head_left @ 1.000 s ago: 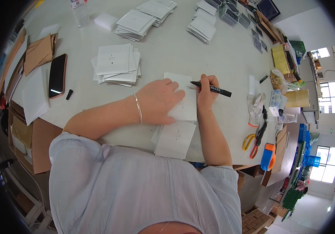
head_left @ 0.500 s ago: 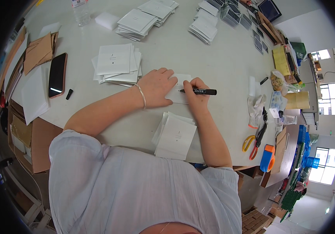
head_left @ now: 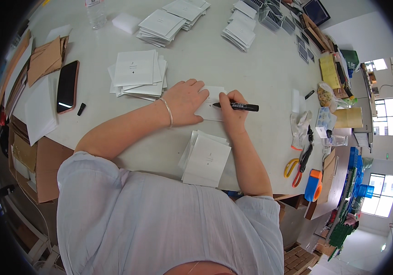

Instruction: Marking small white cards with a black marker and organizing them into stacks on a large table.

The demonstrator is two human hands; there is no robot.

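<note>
My right hand (head_left: pixel 234 114) grips a black marker (head_left: pixel 247 107), its tip on or just above a white card (head_left: pixel 212 113). Small dark marks show on the card near the tip. My left hand (head_left: pixel 185 103), with a bangle at the wrist, lies flat with its fingers over the card's left side, hiding part of it. Closer to my body is a loose pile of similar white cards (head_left: pixel 208 162), between my forearms. Beyond my left wrist stands a messier stack of marked white cards (head_left: pixel 134 68).
More card stacks (head_left: pixel 159 23) (head_left: pixel 240 30) are at the far side. A phone (head_left: pixel 67 87), a small black cap (head_left: pixel 81 109) and cardboard pieces (head_left: pixel 45 62) lie left. Gloves (head_left: pixel 300 128), cutters (head_left: pixel 305 158) and an orange-and-blue tape dispenser (head_left: pixel 313 185) are on the right.
My right hand has shifted slightly right with the marker, and a dark mark now shows beside its tip. My left hand stays nearly still on the card.
</note>
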